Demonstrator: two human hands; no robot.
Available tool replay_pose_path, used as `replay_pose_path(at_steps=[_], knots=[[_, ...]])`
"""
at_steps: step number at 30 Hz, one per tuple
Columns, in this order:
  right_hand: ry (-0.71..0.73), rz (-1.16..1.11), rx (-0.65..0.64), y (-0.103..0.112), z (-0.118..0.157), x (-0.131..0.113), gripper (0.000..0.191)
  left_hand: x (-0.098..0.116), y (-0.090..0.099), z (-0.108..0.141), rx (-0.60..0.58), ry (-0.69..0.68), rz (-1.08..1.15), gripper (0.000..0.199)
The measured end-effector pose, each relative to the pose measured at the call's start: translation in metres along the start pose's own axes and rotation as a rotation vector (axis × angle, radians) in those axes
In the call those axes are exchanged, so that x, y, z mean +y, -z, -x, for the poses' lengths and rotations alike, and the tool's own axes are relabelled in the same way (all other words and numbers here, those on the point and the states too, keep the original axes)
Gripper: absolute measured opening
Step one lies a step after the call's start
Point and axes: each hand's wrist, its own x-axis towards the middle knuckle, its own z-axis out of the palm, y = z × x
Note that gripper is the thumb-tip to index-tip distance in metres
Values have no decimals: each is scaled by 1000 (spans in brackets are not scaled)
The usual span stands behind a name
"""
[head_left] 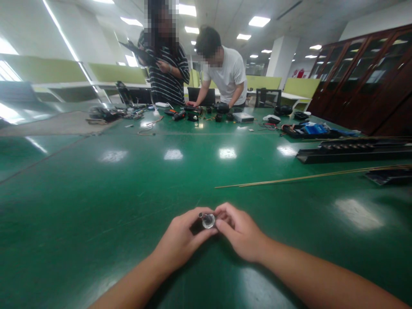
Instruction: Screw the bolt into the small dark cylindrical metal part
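Note:
A small round silvery part [208, 221] with a short dark stem sticking out toward the upper left sits between my hands, just above the green table [128, 193]. Its exact kind is too small to make out. My left hand [183, 234] curls around its left side, with the thumb below and the fingers above. From the other side, my right hand [240, 231] pinches at its right edge with thumb and index finger. The remaining right fingers are bent and partly hidden behind the thumb.
Thin brass-coloured rods [273, 181] lie to the right, below black metal channels [350, 152]. A black tray with blue items [313, 128] is farther back. Across the table, a power drill [179, 115] and loose parts lie before two people, one in stripes [167, 79], one in white [230, 71].

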Motion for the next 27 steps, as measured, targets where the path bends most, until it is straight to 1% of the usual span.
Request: replay_pose_path(at_steps=[17, 24, 27], knots=[[19, 9, -5, -1, 1, 4, 20, -2, -2, -1, 23, -58, -19, 25], [11, 0, 0, -2, 1, 4, 19, -3, -2, 0, 19, -31, -18, 28], [15, 5, 4, -2, 1, 4, 19, -3, -2, 0, 18, -37, -3, 25]])
